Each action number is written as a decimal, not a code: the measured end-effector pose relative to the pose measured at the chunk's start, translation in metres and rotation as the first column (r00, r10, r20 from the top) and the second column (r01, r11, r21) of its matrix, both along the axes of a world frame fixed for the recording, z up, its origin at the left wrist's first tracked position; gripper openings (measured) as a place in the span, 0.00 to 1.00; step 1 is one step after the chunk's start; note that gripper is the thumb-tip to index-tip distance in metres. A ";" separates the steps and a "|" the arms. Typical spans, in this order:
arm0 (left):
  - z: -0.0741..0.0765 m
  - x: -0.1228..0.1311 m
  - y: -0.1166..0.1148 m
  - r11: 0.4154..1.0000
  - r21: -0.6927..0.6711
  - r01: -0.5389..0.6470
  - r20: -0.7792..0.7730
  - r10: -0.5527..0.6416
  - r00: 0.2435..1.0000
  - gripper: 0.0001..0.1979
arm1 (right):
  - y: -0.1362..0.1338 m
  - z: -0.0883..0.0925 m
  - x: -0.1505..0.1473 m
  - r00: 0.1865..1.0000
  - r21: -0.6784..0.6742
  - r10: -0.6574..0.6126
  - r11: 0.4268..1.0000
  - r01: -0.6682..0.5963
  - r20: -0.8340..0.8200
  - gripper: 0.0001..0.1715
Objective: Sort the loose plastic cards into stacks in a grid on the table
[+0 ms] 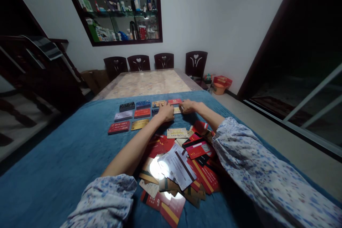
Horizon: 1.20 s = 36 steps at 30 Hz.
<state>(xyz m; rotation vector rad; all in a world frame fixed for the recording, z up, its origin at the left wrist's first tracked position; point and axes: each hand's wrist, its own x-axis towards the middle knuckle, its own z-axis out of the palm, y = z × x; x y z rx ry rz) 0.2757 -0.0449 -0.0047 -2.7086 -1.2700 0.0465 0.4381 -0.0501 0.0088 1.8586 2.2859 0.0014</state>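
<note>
A cream card (177,110) lies between my two hands in the rows of card stacks. My left hand (165,111) is at its left end with fingers bent, partly covering a dark blue stack (155,112). At its right end, the closed fingers of my right hand (187,106) touch it. Just beyond is a red stack (174,101), beside a gold-patterned stack (158,104). Nearer to me, a loose pile of mixed cards holds a silver card (178,165), a red card with a square code (197,149) and a cream-yellow card (177,133).
Left of my hands stand black (127,106), blue (143,104), silver (123,115), orange-red (142,113), dark red (119,127) and gold (140,124) stacks. A blue cloth (80,146) covers the table's near part. Chairs (164,60) line the far end.
</note>
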 end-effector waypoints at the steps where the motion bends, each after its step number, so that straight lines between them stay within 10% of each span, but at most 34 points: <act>1: 0.000 -0.001 -0.002 1.000 0.010 0.005 0.012 -0.005 1.000 0.19 | -0.001 0.001 0.000 1.000 -0.001 -0.003 1.000 0.003 0.002 0.21; 21: 0.004 -0.030 -0.049 0.987 0.098 0.124 0.214 -0.143 0.966 0.14 | -0.074 0.029 0.004 0.997 0.218 0.072 0.974 -0.062 -0.035 0.15; 36: 0.009 -0.050 -0.104 0.981 0.091 0.174 0.265 -0.192 0.945 0.11 | -0.141 0.006 0.017 0.974 0.367 0.168 0.924 -0.103 -0.149 0.10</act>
